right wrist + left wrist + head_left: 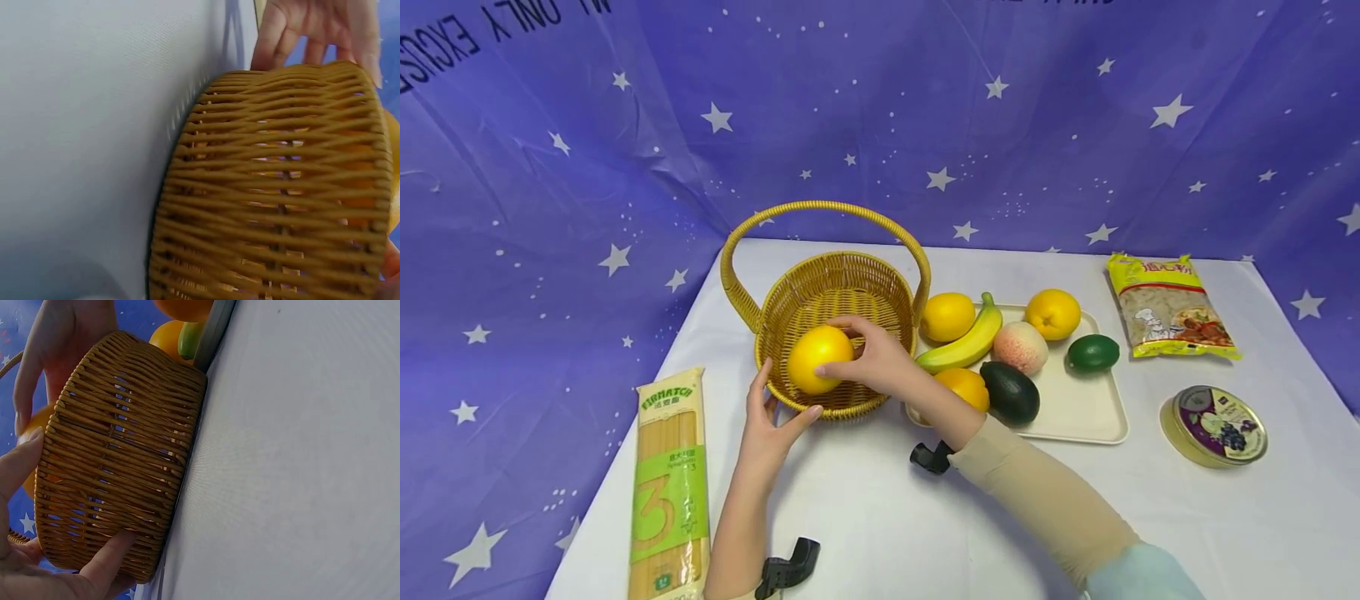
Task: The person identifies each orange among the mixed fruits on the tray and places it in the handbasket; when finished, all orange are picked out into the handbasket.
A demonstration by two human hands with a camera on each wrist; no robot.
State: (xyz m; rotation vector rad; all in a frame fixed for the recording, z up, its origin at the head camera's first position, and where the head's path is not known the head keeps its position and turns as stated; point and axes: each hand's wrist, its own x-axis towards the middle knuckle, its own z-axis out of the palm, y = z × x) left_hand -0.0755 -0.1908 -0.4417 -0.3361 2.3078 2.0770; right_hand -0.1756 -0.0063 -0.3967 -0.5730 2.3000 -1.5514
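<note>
My right hand (876,362) pinches a yellow-orange round fruit, an orange (818,358), over the near part of the woven basket (778,304). Its thumb lies across the fruit's front, with fingertips behind. The left hand (769,421) is spread against the basket's near-left side, fingers fairly straight. In the left wrist view, one finger lies along the wicker wall (115,462) and the thumb is right at the rim. From the right wrist view, the wall (275,181) hides the fruit's lower part. A tall handle (827,206) arches over the basket.
Right of the basket, a cream tray (1078,408) bears a banana (966,337), a peach (1021,348), an avocado (1011,393), a green lime-like fruit (1093,353) and several orange fruits. A spaghetti pack (670,492) lies left; a yellow food bag (1172,308) and round tin (1213,425) lie right.
</note>
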